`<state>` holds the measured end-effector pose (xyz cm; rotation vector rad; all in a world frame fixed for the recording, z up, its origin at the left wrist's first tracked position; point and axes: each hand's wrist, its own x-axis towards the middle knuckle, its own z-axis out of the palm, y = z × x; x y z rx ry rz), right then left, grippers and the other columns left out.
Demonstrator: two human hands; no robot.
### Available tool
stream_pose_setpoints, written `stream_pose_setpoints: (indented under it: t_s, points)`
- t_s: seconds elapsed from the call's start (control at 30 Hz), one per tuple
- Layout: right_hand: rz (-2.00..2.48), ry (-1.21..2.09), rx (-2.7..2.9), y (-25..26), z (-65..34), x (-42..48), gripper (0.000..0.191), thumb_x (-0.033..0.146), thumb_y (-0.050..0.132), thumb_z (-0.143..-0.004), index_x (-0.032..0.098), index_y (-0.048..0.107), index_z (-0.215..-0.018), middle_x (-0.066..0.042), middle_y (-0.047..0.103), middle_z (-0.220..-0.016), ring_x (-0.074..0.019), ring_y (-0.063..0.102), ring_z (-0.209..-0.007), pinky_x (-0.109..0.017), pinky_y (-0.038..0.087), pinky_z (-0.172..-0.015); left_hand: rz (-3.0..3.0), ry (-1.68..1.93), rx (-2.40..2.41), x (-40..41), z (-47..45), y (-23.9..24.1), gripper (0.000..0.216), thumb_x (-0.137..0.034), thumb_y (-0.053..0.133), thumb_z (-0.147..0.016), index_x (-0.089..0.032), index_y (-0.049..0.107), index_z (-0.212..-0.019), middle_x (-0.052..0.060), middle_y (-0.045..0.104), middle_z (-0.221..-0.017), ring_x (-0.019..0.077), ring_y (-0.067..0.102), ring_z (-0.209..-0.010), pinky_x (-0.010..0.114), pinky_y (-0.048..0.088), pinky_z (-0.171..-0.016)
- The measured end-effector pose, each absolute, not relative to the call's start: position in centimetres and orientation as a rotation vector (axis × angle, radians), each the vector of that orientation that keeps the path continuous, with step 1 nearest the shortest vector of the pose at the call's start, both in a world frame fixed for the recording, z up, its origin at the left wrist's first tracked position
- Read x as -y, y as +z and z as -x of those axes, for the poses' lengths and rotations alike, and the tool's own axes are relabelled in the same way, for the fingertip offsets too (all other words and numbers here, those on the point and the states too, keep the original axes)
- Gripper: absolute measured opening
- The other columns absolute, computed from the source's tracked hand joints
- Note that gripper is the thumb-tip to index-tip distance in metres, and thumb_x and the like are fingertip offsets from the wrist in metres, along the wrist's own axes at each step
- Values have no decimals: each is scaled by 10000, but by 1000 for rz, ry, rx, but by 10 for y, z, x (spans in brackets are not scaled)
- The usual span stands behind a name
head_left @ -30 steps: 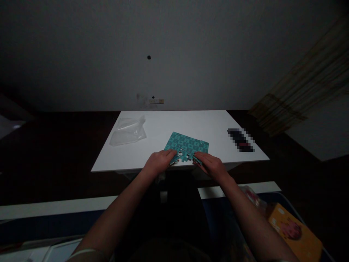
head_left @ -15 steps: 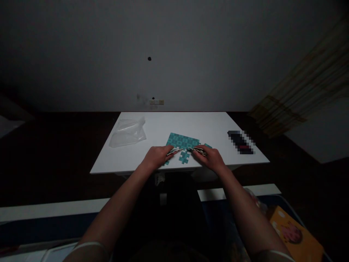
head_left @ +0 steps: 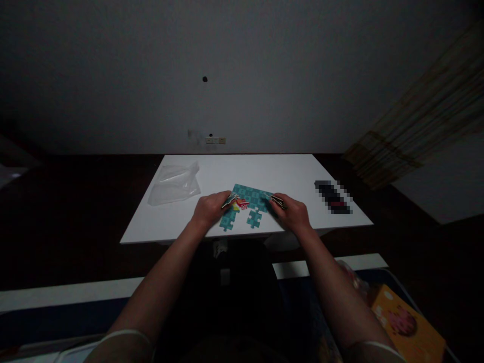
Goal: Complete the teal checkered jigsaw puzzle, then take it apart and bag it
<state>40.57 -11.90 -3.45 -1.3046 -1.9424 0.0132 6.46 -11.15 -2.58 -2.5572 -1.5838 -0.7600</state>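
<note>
My left hand (head_left: 212, 207) is closed on a few puzzle pieces, seen partly edge-on at its fingertips. Opposite it, my right hand (head_left: 292, 209) grips a small stack of puzzle pieces whose edges show between thumb and fingers. Between and behind both hands lies a joined teal checkered puzzle section (head_left: 249, 192). A red and yellow puzzle piece (head_left: 242, 204) shows beside my left fingertips; whether it is held or lying loose I cannot tell. Closer to the front edge are a separate teal piece cluster (head_left: 254, 219) and more teal pieces (head_left: 227, 221) under my left hand.
The white table (head_left: 219, 169) stands near a grey wall. A clear plastic bag (head_left: 174, 184) lies at its left, and a dark pixelated object (head_left: 335, 197) at its right. An orange box (head_left: 408, 322) sits low at the right beside my arm.
My hands have moved apart, the left one leftward and slightly up. A red and yellow piece now shows between them, and more of the teal pieces near the front edge is uncovered.
</note>
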Motion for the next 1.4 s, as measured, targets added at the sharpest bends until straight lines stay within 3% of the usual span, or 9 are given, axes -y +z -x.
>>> stream_pose_setpoints:
  t_s: [0.23,0.6,1.0,1.1,1.23,1.4]
  points:
    - [1399,-140,2176,-40,-394,119,299,445,608,-1119,291,775,-1313,-85,860,-1216,-301,828,-989,-355,589,-747,2576,-552,1630,109,-75,-21,337,-433,658,-1108,-252,710,-1387,116,846,-1208,278,811,-1033,339,573,-813]
    - [1443,-270,2343,-29,-394,126,290,372,585,-1141,303,728,-1385,-79,821,-1342,-274,799,-1058,-322,574,-746,2484,-458,1693,121,-47,-16,314,-473,592,-1140,-247,725,-1311,103,849,-1148,272,801,-968,322,513,-729]
    - [1489,-93,2393,-27,-393,126,367,276,626,-1096,308,709,-1452,-78,773,-1426,-312,746,-1221,-392,631,-847,2652,-350,1572,110,-93,-4,273,-385,550,-1157,-228,709,-1314,122,825,-1220,287,789,-1033,357,544,-763]
    - [1382,18,2371,-30,-398,123,351,309,626,-1095,296,728,-1431,-97,775,-1395,-313,736,-1227,-431,630,-954,2768,-362,1485,112,-104,-9,321,-444,531,-1163,-231,730,-1299,122,809,-1295,298,777,-1131,390,588,-868]
    - [1231,124,2355,-38,-405,121,389,308,605,-1076,259,724,-1444,-128,756,-1406,-322,721,-1257,-494,584,-1096,2871,-514,1368,116,-102,-20,412,-428,465,-1182,-233,696,-1462,138,681,-1573,313,653,-1431,498,518,-1178]
    - [1191,157,2406,-42,-411,127,572,303,652,-990,192,649,-1551,-180,652,-1567,-373,638,-1407,-580,517,-1184,2933,-546,1393,120,-95,-29,505,-404,478,-1155,-195,614,-1595,186,505,-1736,348,514,-1585,568,421,-1296]
